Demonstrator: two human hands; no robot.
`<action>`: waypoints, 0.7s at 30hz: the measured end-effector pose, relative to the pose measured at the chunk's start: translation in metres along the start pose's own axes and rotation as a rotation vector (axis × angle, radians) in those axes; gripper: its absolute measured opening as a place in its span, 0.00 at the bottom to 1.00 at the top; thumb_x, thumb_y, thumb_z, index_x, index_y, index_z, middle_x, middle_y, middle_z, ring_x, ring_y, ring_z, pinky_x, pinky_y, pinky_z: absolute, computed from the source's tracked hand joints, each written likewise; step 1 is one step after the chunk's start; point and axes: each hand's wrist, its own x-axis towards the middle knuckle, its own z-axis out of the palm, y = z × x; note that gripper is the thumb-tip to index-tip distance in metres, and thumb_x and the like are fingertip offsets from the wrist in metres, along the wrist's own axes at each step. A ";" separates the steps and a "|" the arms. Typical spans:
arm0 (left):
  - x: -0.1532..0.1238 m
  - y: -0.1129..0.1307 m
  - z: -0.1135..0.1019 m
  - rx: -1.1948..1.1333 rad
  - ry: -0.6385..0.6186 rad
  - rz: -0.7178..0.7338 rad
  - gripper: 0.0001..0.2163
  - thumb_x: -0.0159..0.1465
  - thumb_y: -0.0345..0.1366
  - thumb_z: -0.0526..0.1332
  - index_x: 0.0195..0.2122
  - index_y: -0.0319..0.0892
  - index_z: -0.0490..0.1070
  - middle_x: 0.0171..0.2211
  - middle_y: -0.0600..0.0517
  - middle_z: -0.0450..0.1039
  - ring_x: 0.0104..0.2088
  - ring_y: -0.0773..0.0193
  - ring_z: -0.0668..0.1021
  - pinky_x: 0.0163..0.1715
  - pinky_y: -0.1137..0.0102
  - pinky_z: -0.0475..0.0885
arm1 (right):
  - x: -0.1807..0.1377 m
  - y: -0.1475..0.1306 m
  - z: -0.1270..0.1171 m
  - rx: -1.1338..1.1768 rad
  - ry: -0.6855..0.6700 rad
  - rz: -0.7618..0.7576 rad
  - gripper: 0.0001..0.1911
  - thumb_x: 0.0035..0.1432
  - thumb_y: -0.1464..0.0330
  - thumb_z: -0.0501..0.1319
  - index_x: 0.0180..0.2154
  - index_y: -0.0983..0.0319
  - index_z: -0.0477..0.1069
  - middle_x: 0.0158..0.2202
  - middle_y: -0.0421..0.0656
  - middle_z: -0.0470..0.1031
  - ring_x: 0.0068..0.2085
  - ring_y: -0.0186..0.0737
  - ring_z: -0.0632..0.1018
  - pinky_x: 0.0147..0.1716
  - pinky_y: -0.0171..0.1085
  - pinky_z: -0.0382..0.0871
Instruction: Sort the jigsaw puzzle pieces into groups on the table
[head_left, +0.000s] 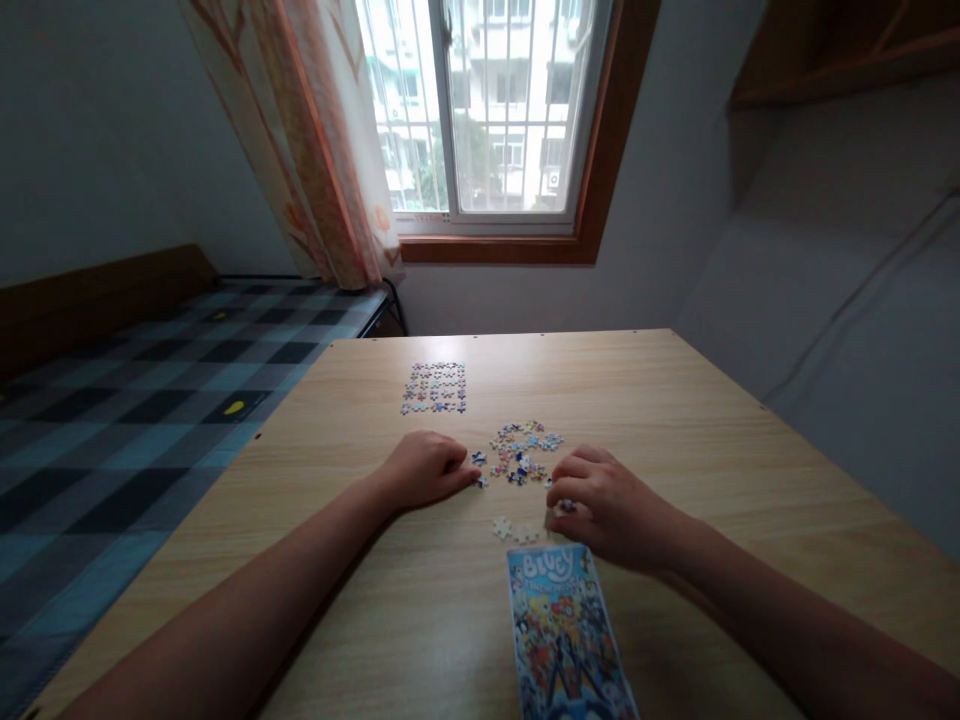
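My left hand (426, 466) rests on the wooden table (675, 420), fingers curled and pressed together, its fingertips at a small puzzle piece (481, 481) by the loose pile of puzzle pieces (523, 452). My right hand (609, 505) lies just right of the pile, fingers pinched on a small puzzle piece (567, 506). Two pale pieces (513, 530) lie face down between my hands. A partly assembled grid of pieces (435, 387) sits farther back on the left. The colourful puzzle box (564, 635) lies near the front edge.
A bed with a blue and black checked cover (135, 400) stands along the table's left side. A window (487, 110) with a patterned curtain (315, 140) is behind the table. A grey wall runs along the right.
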 end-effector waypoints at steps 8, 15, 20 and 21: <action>-0.001 0.000 0.000 -0.050 0.077 0.036 0.21 0.67 0.47 0.57 0.20 0.42 0.63 0.20 0.54 0.67 0.22 0.68 0.67 0.25 0.70 0.56 | -0.001 0.004 -0.002 0.138 0.176 -0.148 0.06 0.64 0.69 0.64 0.33 0.59 0.75 0.31 0.40 0.76 0.36 0.38 0.73 0.38 0.39 0.65; -0.008 0.053 -0.012 -0.277 0.317 0.249 0.12 0.67 0.46 0.61 0.43 0.42 0.74 0.38 0.48 0.79 0.32 0.66 0.78 0.32 0.70 0.72 | 0.001 -0.013 -0.001 0.127 0.439 -0.248 0.04 0.65 0.72 0.63 0.36 0.59 0.74 0.30 0.41 0.77 0.33 0.38 0.73 0.35 0.39 0.67; -0.011 0.076 -0.007 -0.370 0.345 0.366 0.06 0.69 0.38 0.60 0.43 0.43 0.74 0.37 0.50 0.81 0.33 0.67 0.80 0.35 0.71 0.76 | 0.002 -0.020 0.008 0.136 0.477 -0.260 0.04 0.64 0.73 0.63 0.38 0.59 0.75 0.30 0.41 0.78 0.32 0.38 0.73 0.34 0.40 0.67; -0.011 0.077 -0.007 -0.382 0.342 0.356 0.06 0.69 0.36 0.59 0.40 0.43 0.75 0.34 0.51 0.81 0.32 0.68 0.80 0.34 0.72 0.76 | 0.002 -0.021 0.010 0.129 0.473 -0.258 0.04 0.65 0.73 0.63 0.38 0.59 0.75 0.30 0.41 0.78 0.32 0.38 0.73 0.34 0.40 0.67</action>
